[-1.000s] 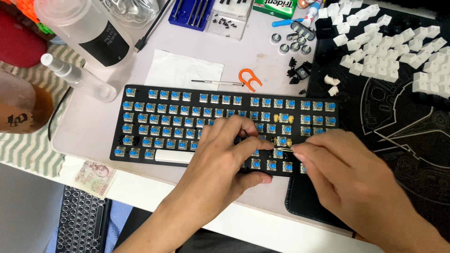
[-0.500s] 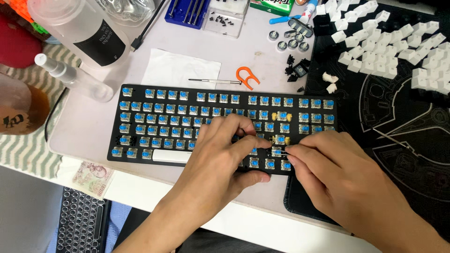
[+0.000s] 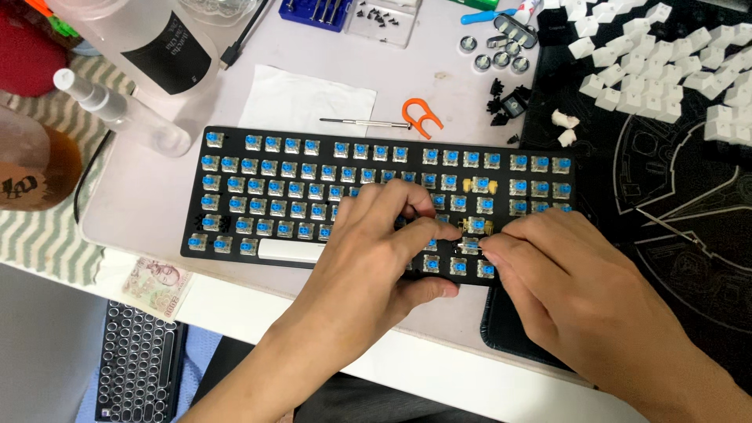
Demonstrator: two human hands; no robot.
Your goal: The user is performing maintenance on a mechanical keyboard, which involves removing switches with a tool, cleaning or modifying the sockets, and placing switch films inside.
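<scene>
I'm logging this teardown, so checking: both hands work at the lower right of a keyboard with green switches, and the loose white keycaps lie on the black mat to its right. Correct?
Not quite: the switches are blue, not green, as the head view shows. The rest holds: the left hand and right hand meet at the lower right of the keyboard, and the white keycaps lie on the black mat.

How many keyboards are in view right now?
2. A black keyboard with bare blue switches lies on the white desk under both hands; a dark round-keyed keyboard sits lower left, below the desk edge, partly cut off by the frame.
</scene>
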